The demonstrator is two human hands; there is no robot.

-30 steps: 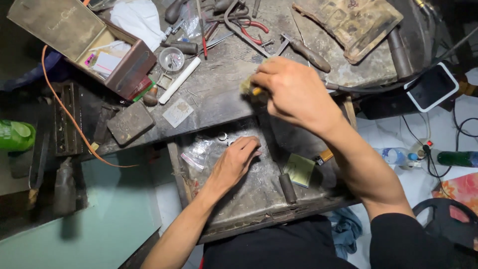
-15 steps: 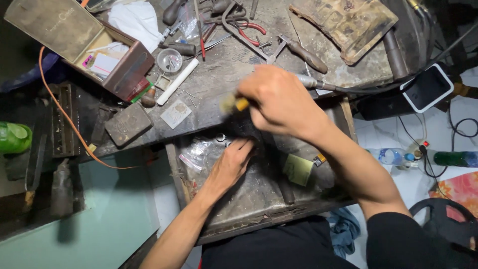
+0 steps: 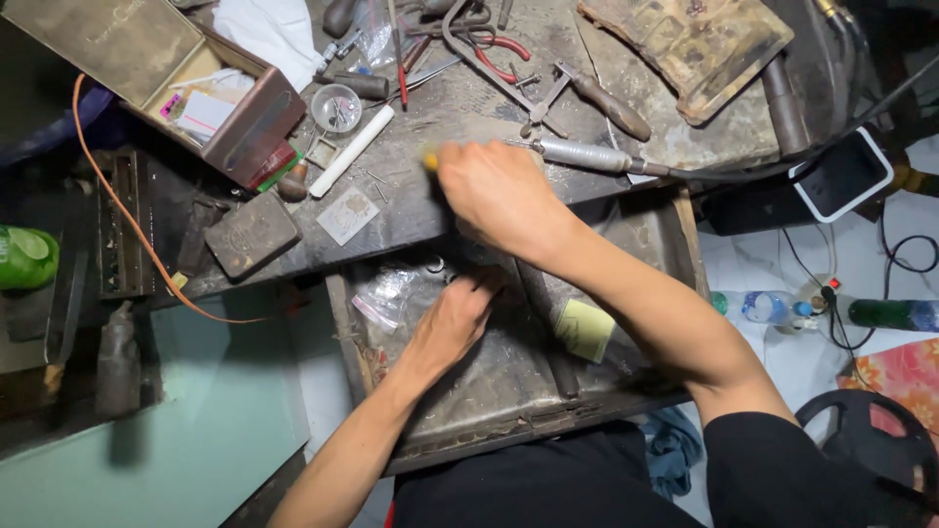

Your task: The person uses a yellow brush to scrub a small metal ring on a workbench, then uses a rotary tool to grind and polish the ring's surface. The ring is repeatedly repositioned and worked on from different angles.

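While in the drawer, left hand below yellow-tipped tool.

Small metal workshop: grimy table strewn with pliers, hand tools, rotary handpiece, open drawer underneath.

Dim overhead light, deep shadows at left edge, motion-blurred right hand, glare on screen.
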